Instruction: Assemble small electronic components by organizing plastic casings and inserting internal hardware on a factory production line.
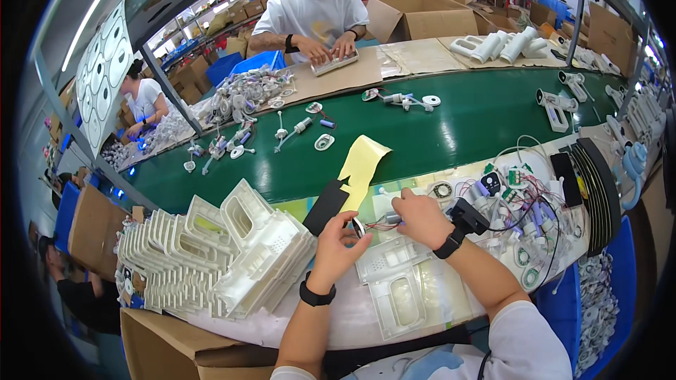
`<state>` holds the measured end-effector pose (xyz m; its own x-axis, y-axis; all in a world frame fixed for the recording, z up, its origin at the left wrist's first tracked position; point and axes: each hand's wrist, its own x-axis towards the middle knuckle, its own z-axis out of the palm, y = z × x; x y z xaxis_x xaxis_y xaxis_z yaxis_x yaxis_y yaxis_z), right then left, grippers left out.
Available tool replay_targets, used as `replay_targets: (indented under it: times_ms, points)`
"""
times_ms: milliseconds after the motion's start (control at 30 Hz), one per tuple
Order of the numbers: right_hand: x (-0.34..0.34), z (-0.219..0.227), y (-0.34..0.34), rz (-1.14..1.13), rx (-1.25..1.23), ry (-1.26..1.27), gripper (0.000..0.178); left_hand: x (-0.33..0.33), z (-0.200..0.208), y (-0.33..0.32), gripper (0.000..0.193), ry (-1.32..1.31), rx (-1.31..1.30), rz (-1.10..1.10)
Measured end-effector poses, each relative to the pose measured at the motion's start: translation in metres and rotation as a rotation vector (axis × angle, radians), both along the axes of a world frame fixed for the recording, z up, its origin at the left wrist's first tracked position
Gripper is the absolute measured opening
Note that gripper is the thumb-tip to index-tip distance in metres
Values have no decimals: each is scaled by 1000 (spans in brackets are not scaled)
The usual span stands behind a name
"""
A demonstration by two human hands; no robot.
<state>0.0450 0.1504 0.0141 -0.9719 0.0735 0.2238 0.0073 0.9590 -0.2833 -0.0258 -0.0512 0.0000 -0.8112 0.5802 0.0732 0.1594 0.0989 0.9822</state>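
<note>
My left hand (338, 248) is closed in a pinch on a small round white part (358, 228) with a dark face, held near its edge. Thin red and dark wires (382, 226) run from it toward my right hand (424, 221). That hand's fingers are curled around a pale piece at the wires' other end, mostly hidden by them. Beneath both hands a white plastic housing half (398, 288) lies open on the worktop. To the left, more white housing halves (264, 257) stand stacked in a long row.
Wired circuit boards, motors and batteries (524, 214) are heaped right of my hands. A black strip (327, 205) and yellow sheet (363, 165) lie ahead. Beyond runs a green conveyor (458, 112) with scattered parts; a co-worker (310, 21) handles a white piece across it.
</note>
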Motion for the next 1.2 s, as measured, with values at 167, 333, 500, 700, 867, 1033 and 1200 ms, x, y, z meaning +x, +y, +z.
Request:
replay_targets:
  times_ms: [167,333,500,700,867,1033,1200]
  points:
    - [3,-7,-7,-19,44,39,20,-2,11,-8,51,146,-27,-79]
    - [0,-15,-7,-62,-22,91,13,15,28,-27,54,300,-240,-217]
    - [11,17,-17,105,10,333,17,39,18,-36,60,245,-231,-132]
    - [90,21,-60,263,-305,-39,28,51,15,-60,61,204,-151,3]
    - [108,-28,-71,363,-44,181,34,64,7,-60,58,359,-326,-64]
    - [106,-30,-66,372,-46,176,36,65,13,-65,60,499,-387,-34]
    - [102,-32,-62,394,-36,199,35,70,-7,-59,62,475,-450,-26]
